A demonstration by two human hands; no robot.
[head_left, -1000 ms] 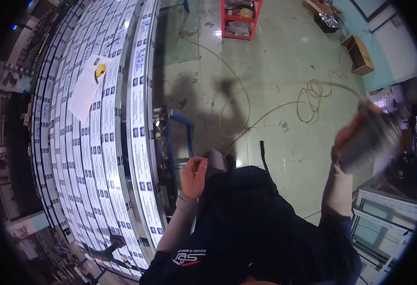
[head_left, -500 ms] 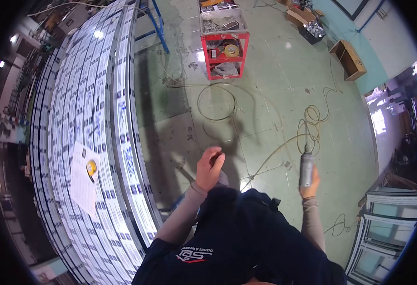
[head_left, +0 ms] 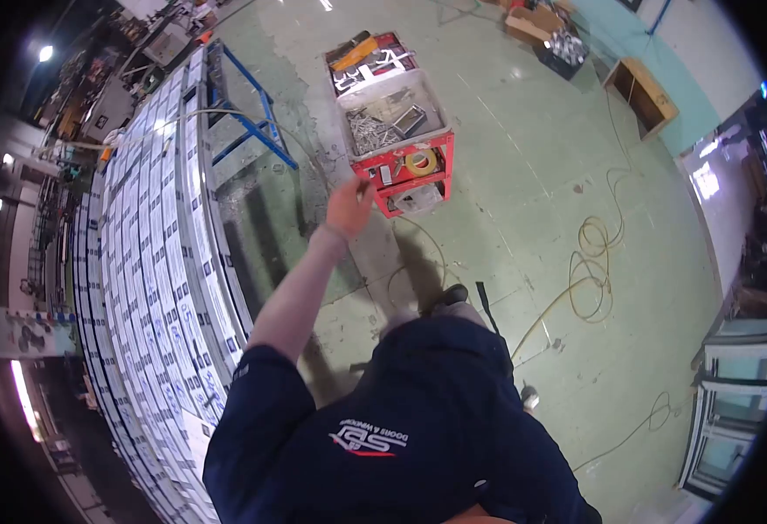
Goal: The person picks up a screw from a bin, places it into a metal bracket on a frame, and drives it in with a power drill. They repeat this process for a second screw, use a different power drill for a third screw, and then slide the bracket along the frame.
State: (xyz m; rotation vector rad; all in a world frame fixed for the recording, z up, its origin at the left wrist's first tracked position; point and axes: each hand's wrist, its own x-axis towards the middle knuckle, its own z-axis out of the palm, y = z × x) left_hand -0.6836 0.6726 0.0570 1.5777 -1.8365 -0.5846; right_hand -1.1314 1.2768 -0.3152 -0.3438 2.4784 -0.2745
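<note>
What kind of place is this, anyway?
It looks like a workshop, maybe for doors and windows. You can see long bars lying side by side, window-like frames, and a red cart carrying lots of small metal parts.

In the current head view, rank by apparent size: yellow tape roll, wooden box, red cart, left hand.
Largest to smallest:
1. Red cart
2. Wooden box
3. Left hand
4. Yellow tape roll
</note>
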